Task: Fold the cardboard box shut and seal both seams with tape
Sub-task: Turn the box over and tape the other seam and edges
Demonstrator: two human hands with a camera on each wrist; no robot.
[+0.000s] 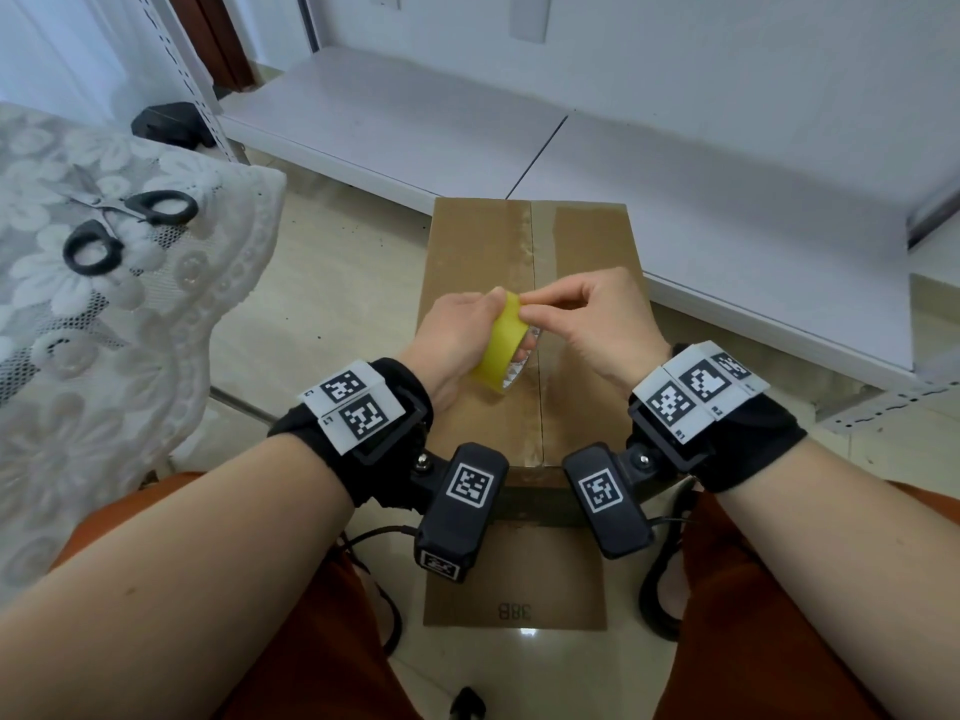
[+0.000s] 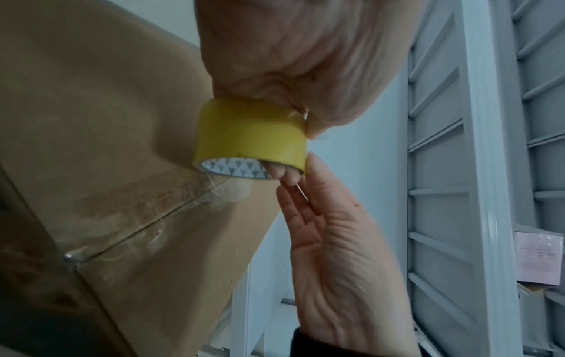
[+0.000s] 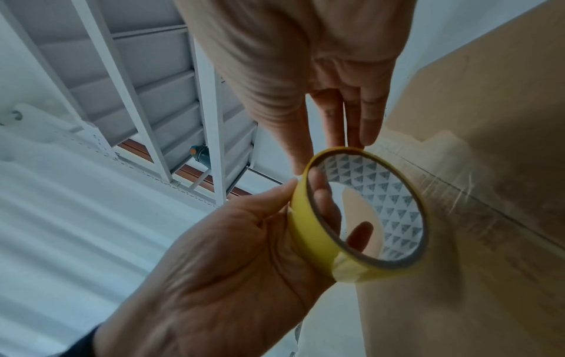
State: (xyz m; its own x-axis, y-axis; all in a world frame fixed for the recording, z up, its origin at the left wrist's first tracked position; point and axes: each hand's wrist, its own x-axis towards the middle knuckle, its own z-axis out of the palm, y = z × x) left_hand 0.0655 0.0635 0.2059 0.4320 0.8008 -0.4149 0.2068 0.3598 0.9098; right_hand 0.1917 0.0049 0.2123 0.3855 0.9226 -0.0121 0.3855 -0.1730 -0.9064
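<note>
A brown cardboard box (image 1: 467, 241) stands on the floor between my knees, its top flaps folded down. Clear tape (image 1: 535, 236) runs along the centre seam. Over the box, my left hand (image 1: 483, 314) grips a yellow tape roll (image 1: 501, 345), thumb on the outside and fingers through the core. My right hand (image 1: 535, 306) pinches the roll's upper rim with thumb and fingertips. The left wrist view shows the roll (image 2: 250, 137) over the box (image 2: 91, 120). In the right wrist view my right fingers (image 3: 364, 120) touch the rim of the roll (image 3: 308, 232), and my left hand (image 3: 229, 253) holds it.
Black-handled scissors (image 1: 119, 226) lie on a white lace cloth (image 1: 208, 304) to the left. A low white shelf board (image 1: 415, 122) runs behind the box, with metal shelving uprights (image 1: 171, 59) at the back left. Cables (image 1: 654, 589) trail on the tiled floor near my legs.
</note>
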